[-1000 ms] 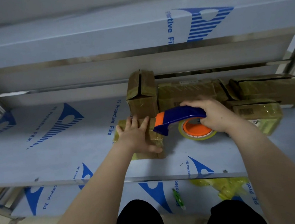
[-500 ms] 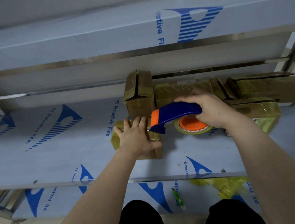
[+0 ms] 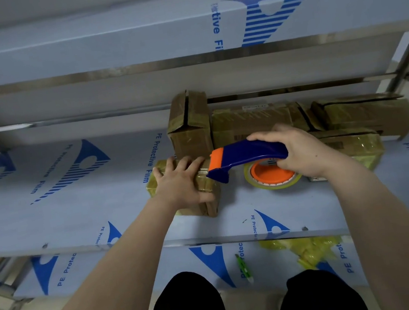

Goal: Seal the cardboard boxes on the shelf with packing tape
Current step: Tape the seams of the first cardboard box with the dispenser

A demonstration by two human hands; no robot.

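Note:
A small taped cardboard box lies on the middle shelf. My left hand lies flat on top of it, fingers spread, thumb along its front side. My right hand grips the blue handle of a tape dispenser with an orange tip and an orange-cored tape roll. The dispenser's nose touches the box's right end beside my left fingers. Behind stand an upright box with a slit top and a long flat box.
More taped boxes are stacked at the right rear of the shelf. On the lower shelf lie crumpled yellow tape and a green cutter. The upper shelf overhangs close above. Steel posts stand at the corners.
The view has shifted slightly. My right hand has brought the dispenser's nose a little left against the box's end. My left hand stays on the box.

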